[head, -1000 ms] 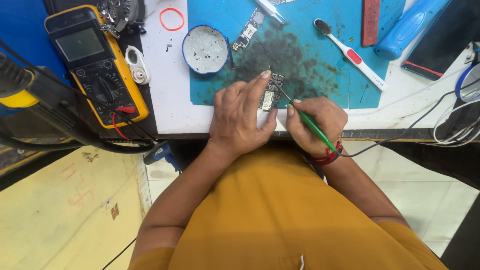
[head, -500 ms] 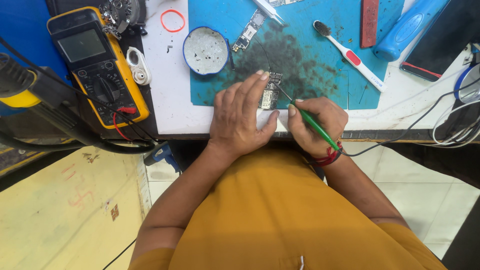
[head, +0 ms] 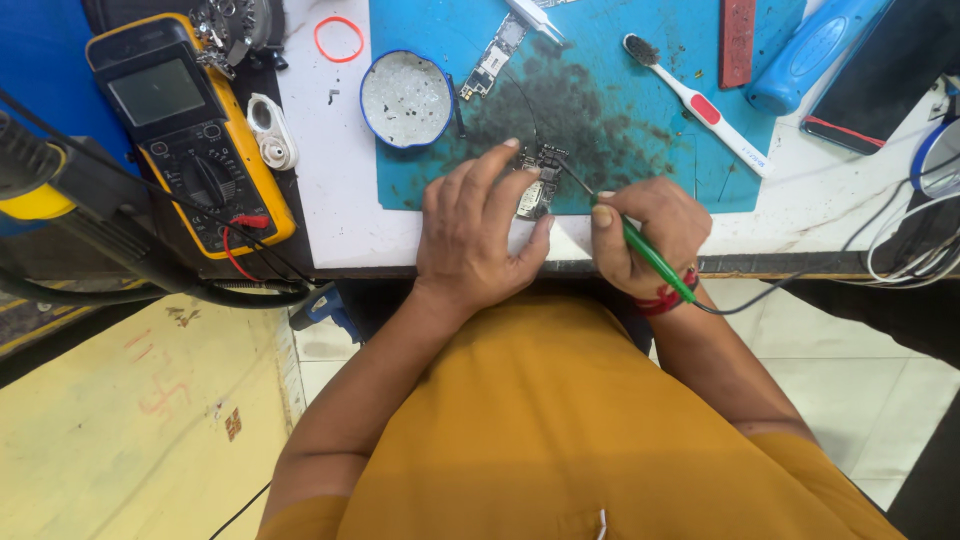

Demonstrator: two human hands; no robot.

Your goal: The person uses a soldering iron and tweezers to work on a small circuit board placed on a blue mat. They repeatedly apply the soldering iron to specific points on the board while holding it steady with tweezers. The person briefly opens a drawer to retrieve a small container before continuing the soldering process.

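Firmly, left hand (head: 478,235) pins a small circuit board (head: 537,185); right hand (head: 645,235) grips a thin green probe (head: 655,262).

White bench (head: 800,215) runs across the top of the frame, pretty scuffed, with a dark front edge. A stained blue mat (head: 620,110) covers its upper middle. Below it, lower left is a worn yellowish floor (head: 120,430) with faint red marks, lower right is pale floor tiles (head: 850,400). Light's even, no harsh shadows.
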